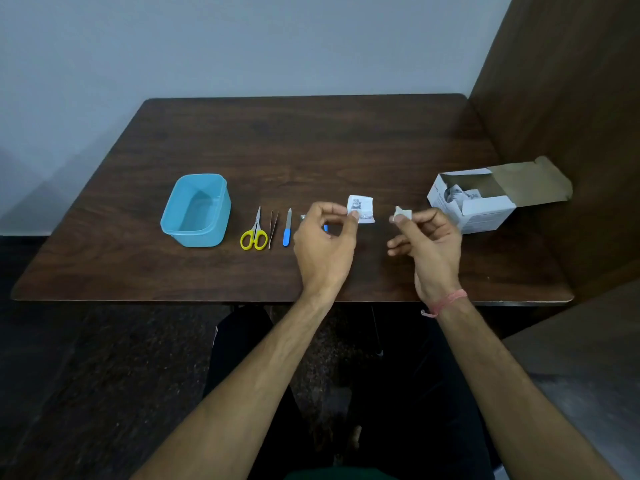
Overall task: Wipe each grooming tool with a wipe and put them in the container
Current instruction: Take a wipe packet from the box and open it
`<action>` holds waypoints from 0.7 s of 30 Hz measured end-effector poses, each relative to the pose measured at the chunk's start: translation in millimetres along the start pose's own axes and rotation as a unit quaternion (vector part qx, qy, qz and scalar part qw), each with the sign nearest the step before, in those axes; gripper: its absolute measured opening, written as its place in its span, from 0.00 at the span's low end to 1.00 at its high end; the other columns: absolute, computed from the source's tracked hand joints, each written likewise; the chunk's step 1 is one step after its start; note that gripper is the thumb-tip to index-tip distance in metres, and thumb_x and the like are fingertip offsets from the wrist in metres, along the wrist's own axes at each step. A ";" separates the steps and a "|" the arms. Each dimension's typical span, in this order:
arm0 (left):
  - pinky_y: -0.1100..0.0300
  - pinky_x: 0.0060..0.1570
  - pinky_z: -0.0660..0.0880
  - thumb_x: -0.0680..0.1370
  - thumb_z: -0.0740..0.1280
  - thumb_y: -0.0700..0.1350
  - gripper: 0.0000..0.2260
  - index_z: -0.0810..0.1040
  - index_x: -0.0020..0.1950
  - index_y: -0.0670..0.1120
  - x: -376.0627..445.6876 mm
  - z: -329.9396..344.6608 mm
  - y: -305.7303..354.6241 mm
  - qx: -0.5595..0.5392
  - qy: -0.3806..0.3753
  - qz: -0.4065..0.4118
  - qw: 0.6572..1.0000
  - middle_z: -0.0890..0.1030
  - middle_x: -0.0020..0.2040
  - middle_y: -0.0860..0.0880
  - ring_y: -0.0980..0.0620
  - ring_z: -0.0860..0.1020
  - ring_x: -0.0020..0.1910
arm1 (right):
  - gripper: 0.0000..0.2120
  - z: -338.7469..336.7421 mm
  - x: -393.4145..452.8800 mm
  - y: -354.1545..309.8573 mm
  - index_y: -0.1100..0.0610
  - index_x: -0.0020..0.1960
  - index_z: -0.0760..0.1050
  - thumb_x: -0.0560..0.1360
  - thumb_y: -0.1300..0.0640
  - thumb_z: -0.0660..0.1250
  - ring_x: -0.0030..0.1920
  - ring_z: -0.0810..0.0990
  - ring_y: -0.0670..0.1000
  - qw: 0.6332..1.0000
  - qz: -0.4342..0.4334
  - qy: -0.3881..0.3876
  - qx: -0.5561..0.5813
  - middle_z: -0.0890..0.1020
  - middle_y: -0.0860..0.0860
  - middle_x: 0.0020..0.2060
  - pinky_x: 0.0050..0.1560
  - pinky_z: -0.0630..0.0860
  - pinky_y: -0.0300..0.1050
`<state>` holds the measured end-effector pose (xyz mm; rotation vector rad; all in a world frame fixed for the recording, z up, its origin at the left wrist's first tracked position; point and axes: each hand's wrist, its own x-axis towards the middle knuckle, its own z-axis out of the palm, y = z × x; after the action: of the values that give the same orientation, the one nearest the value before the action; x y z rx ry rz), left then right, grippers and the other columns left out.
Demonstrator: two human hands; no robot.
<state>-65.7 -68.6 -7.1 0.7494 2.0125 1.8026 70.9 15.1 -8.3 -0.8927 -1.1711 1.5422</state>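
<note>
1. The left hand (pixel 323 233) is raised above the table (pixel 346 147), thumb and forefinger pinching the lower left corner of a small printed sachet (pixel 361 208); its other fingers are curled loosely.
2. The right hand (pixel 427 242) is held up just to the right, pinching a small white wipe (pixel 402 213) between thumb and forefinger. Sachet and wipe are near each other but apart.
3. The tools lie in a row on the table, left of the hands and running near to far. From left to right: scissors (pixel 255 232) with yellow handles, tweezers (pixel 273 227), and a file (pixel 287 228) with a blue handle.
4. A further tool (pixel 325 227) lies behind the left hand. Only a blue bit and a small metal end show, so what it is cannot be told.
5. The container (pixel 180 220), a blue plastic tub with no lid, stands at the left end of the row, just beside the scissors. Nothing is seen inside it.
6. An open white box (pixel 485 216) lies on its side at the right of the table, beyond the right hand, its brown flap (pixel 530 183) folded out to the far right. More sachets show inside.
7. A pink thread (pixel 446 303) is tied round the right wrist.
8. A brown panel (pixel 571 81) rises along the right side of the table, and a pale wall (pixel 242 46) stands at the far edge.
</note>
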 end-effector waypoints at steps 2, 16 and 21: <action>0.50 0.46 0.83 0.79 0.78 0.52 0.07 0.81 0.49 0.56 11.3 13.5 4.4 0.061 -0.002 0.024 0.998 0.87 0.44 0.59 0.56 0.84 0.35 | 0.12 -3.3 9.2 -3.7 0.58 0.46 0.76 0.78 0.66 0.78 0.28 0.82 0.52 0.998 -0.027 0.034 -0.041 0.87 0.62 0.45 0.29 0.81 0.45; 0.50 0.53 0.85 0.78 0.78 0.51 0.05 0.83 0.47 0.55 55.7 57.7 13.2 0.300 -0.051 0.045 0.951 0.86 0.43 0.57 0.50 0.87 0.49 | 0.06 -13.2 20.4 1.6 0.62 0.54 0.84 0.79 0.64 0.79 0.31 0.84 0.53 0.992 -0.023 -0.007 -0.125 0.90 0.58 0.45 0.32 0.82 0.43; 0.54 0.48 0.81 0.76 0.78 0.56 0.08 0.83 0.47 0.55 53.2 41.2 21.6 0.275 -0.033 0.052 0.960 0.83 0.38 0.59 0.53 0.85 0.44 | 0.05 -13.8 18.4 2.2 0.57 0.51 0.85 0.79 0.63 0.79 0.31 0.83 0.50 0.992 -0.030 -0.008 -0.126 0.90 0.55 0.44 0.31 0.80 0.41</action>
<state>-81.6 -2.9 13.6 1.0668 2.4957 1.2379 78.3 36.2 -14.1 -1.0019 -1.4125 1.3751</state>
